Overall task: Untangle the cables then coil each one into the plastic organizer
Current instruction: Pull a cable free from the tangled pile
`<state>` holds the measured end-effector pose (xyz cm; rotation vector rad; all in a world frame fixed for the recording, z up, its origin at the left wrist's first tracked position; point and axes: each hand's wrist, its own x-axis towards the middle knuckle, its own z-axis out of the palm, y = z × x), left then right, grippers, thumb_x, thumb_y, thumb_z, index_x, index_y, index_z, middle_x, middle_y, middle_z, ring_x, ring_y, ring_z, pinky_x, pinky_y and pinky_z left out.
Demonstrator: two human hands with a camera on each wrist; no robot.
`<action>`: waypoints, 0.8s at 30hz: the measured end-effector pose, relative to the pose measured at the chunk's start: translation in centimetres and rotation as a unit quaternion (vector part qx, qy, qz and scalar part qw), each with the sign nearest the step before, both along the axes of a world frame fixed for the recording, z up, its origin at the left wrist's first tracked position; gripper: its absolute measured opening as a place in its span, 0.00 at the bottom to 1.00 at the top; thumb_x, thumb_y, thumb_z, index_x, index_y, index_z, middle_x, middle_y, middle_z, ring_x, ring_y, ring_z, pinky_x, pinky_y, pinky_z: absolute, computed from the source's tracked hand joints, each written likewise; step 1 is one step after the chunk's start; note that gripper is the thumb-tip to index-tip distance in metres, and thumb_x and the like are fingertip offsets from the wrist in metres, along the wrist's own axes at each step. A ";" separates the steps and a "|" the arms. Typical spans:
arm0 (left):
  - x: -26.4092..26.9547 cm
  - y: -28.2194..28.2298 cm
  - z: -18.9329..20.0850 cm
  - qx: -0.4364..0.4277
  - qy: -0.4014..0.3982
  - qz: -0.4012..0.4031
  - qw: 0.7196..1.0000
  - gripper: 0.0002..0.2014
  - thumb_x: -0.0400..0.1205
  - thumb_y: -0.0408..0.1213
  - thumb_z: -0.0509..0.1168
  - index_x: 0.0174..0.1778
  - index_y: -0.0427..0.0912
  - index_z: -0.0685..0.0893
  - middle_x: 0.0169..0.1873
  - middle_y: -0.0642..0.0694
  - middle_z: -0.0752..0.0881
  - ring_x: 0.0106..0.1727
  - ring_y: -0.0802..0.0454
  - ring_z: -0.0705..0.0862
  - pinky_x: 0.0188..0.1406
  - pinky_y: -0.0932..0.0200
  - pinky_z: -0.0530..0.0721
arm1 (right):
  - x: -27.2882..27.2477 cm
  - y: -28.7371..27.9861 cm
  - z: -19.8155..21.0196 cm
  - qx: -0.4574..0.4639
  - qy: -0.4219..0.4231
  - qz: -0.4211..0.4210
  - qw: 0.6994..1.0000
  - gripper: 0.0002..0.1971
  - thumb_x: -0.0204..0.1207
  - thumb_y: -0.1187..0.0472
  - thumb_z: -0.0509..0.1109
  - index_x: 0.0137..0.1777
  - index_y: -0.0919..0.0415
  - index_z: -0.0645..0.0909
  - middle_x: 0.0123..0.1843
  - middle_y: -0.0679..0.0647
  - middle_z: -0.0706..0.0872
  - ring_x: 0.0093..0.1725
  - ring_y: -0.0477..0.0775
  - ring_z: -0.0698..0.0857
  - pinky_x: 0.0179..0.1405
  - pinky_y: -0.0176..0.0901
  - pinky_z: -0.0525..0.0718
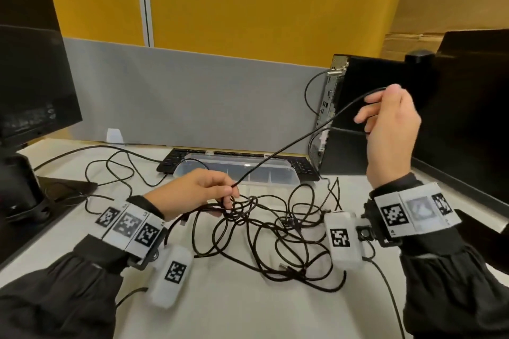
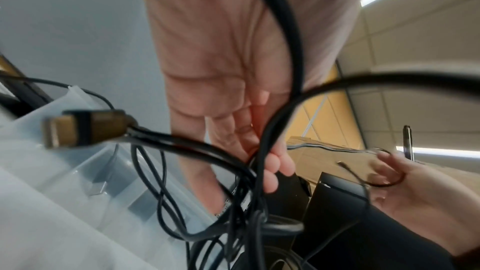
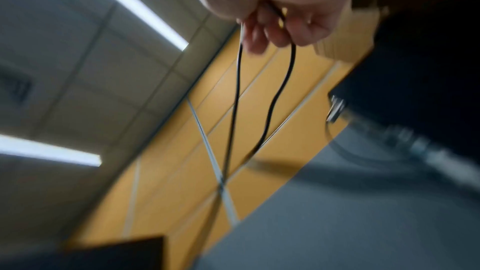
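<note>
We had one thin black cable (image 1: pixel 278 151) stretched in the air between our two hands. Our right hand (image 1: pixel 391 129) was raised at the far right, its fingers (image 3: pixel 257 36) curled round a small loop near the cable's end. Our left hand (image 1: pixel 192 191) sat lower, near the middle of the desk (image 1: pixel 234 305), pinching the same strand just above the tangle (image 1: pixel 275 231), with its other fingers hooked into a few more strands.

The rest of the cables lay in that loose black heap on the white cloth, between our wrists. From the left wrist view a gold-coloured plug (image 2: pixel 78 128) hung off one of the thicker leads. The clear plastic organizer (image 1: pixel 237 170) stood just beyond the heap, in front of a keyboard (image 1: pixel 173 161), lid open; we could not tell whether any cable was coiled in it yet.

We judged the cable light, limp and fairly slick, so it should slide through a loose pinch but spring out of a coil if let go. Its loops would snag on the others, so pulling hard risked tightening a knot. The better hold seemed to be near a plug end, feeding that end back through the crossings while the lower hand steadied the heap.
</note>
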<state>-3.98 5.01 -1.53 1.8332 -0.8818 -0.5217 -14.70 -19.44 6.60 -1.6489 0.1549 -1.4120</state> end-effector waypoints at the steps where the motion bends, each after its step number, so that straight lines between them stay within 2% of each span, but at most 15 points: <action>1: -0.1 0.0 -0.1 -0.009 0.003 0.009 1.000 0.09 0.85 0.30 0.58 0.48 0.37 0.84 0.34 0.46 0.84 0.41 0.56 0.85 0.48 0.53 0.87 | 0.2 -0.5 -0.7 -0.058 0.063 -0.050 0.995 0.13 0.86 0.55 0.52 0.57 0.57 0.77 0.42 0.50 0.84 0.44 0.46 0.79 0.48 0.47 0.74; 2: -0.2 0.0 -0.2 -0.018 0.007 0.019 1.000 0.09 0.84 0.30 0.58 0.49 0.37 0.85 0.35 0.44 0.84 0.41 0.55 0.85 0.46 0.53 0.89 | 0.4 -0.8 -1.3 -0.107 0.141 -0.116 0.977 0.15 0.84 0.54 0.56 0.67 0.56 0.73 0.55 0.54 0.82 0.56 0.51 0.76 0.56 0.53 0.71; 3: -0.3 -0.1 -0.3 -0.028 0.010 0.028 0.999 0.09 0.84 0.31 0.59 0.49 0.38 0.86 0.36 0.44 0.84 0.41 0.55 0.85 0.42 0.54 0.89 | 0.5 -0.8 -2.0 -0.156 0.203 -0.184 0.949 0.22 0.82 0.54 0.61 0.74 0.55 0.66 0.66 0.56 0.77 0.66 0.55 0.71 0.63 0.56 0.67; 5: -0.6 -0.2 -0.3 -0.039 0.002 0.049 0.998 0.09 0.83 0.33 0.61 0.48 0.41 0.87 0.41 0.45 0.85 0.43 0.55 0.85 0.36 0.58 0.88 | 0.5 0.8 -3.1 -0.277 0.219 -0.265 0.897 0.34 0.76 0.56 0.68 0.80 0.55 0.58 0.77 0.58 0.64 0.75 0.59 0.61 0.68 0.59 0.62; 8: -1.2 -0.4 -0.4 -0.045 -0.015 0.057 0.997 0.09 0.83 0.36 0.62 0.46 0.46 0.89 0.49 0.51 0.86 0.47 0.53 0.85 0.33 0.62 0.85 | 1.4 3.7 -4.5 -0.450 0.161 -0.354 0.804 0.43 0.68 0.66 0.72 0.81 0.55 0.54 0.79 0.58 0.56 0.79 0.59 0.56 0.69 0.63 0.60; 10: -1.7 -0.6 -0.4 -0.056 -0.011 0.051 0.997 0.09 0.82 0.37 0.63 0.45 0.48 0.89 0.49 0.52 0.86 0.46 0.54 0.84 0.32 0.62 0.85 | 1.8 5.0 -4.8 -0.516 0.130 -0.417 0.737 0.45 0.68 0.76 0.65 0.83 0.54 0.51 0.80 0.57 0.53 0.80 0.60 0.55 0.70 0.67 0.61; 12: -2.0 -0.6 -0.4 -0.065 -0.014 0.059 0.996 0.09 0.82 0.38 0.63 0.44 0.49 0.89 0.46 0.51 0.86 0.45 0.54 0.82 0.30 0.62 0.84 | 1.9 5.6 -4.8 -0.562 0.134 -0.448 0.683 0.44 0.70 0.80 0.58 0.84 0.53 0.47 0.81 0.57 0.51 0.80 0.62 0.54 0.70 0.69 0.59; 14: -1.9 -0.5 -0.5 -0.075 -0.020 0.070 0.995 0.10 0.82 0.38 0.63 0.43 0.51 0.90 0.44 0.43 0.85 0.41 0.52 0.79 0.29 0.63 0.83 | 2.0 5.6 -4.8 -0.586 0.164 -0.456 0.649 0.42 0.72 0.79 0.57 0.84 0.55 0.45 0.83 0.57 0.51 0.81 0.62 0.54 0.71 0.70 0.57; 16: -1.8 -0.4 -0.7 -0.084 -0.019 0.077 0.993 0.10 0.82 0.39 0.64 0.42 0.52 0.91 0.44 0.33 0.82 0.37 0.52 0.75 0.27 0.64 0.81 | 2.0 5.2 -4.8 -0.599 0.218 -0.457 0.620 0.41 0.73 0.76 0.60 0.84 0.58 0.46 0.84 0.58 0.53 0.82 0.63 0.54 0.71 0.71 0.55; 17: -1.8 -0.3 -0.8 -0.089 -0.017 0.081 0.993 0.10 0.81 0.39 0.64 0.42 0.52 0.91 0.43 0.33 0.81 0.35 0.52 0.74 0.26 0.65 0.80 | 1.8 4.7 -4.8 -0.599 0.249 -0.454 0.611 0.42 0.72 0.74 0.63 0.84 0.57 0.47 0.84 0.59 0.54 0.82 0.64 0.55 0.71 0.72 0.54; 21: -1.7 -0.1 -0.8 -0.109 -0.015 0.114 0.987 0.09 0.82 0.39 0.64 0.44 0.50 0.90 0.36 0.40 0.77 0.34 0.54 0.74 0.24 0.66 0.77 | 0.7 2.8 -3.7 -0.577 0.360 -0.396 0.617 0.48 0.67 0.69 0.68 0.84 0.50 0.47 0.83 0.64 0.56 0.82 0.68 0.49 0.70 0.74 0.47; 22: -1.7 -0.1 -0.8 -0.112 -0.019 0.116 0.987 0.09 0.82 0.39 0.63 0.44 0.50 0.90 0.33 0.42 0.77 0.34 0.54 0.74 0.23 0.66 0.77 | 0.6 2.9 -3.6 -0.583 0.362 -0.371 0.625 0.47 0.65 0.69 0.68 0.84 0.51 0.51 0.82 0.64 0.59 0.82 0.69 0.52 0.70 0.75 0.49; 24: -2.0 -0.2 -0.7 -0.110 -0.034 0.113 0.987 0.09 0.82 0.39 0.64 0.44 0.51 0.90 0.29 0.45 0.76 0.31 0.56 0.74 0.22 0.65 0.75 | 1.3 3.6 -4.5 -0.611 0.318 -0.277 0.670 0.41 0.63 0.67 0.72 0.79 0.57 0.65 0.77 0.64 0.70 0.80 0.67 0.63 0.70 0.74 0.58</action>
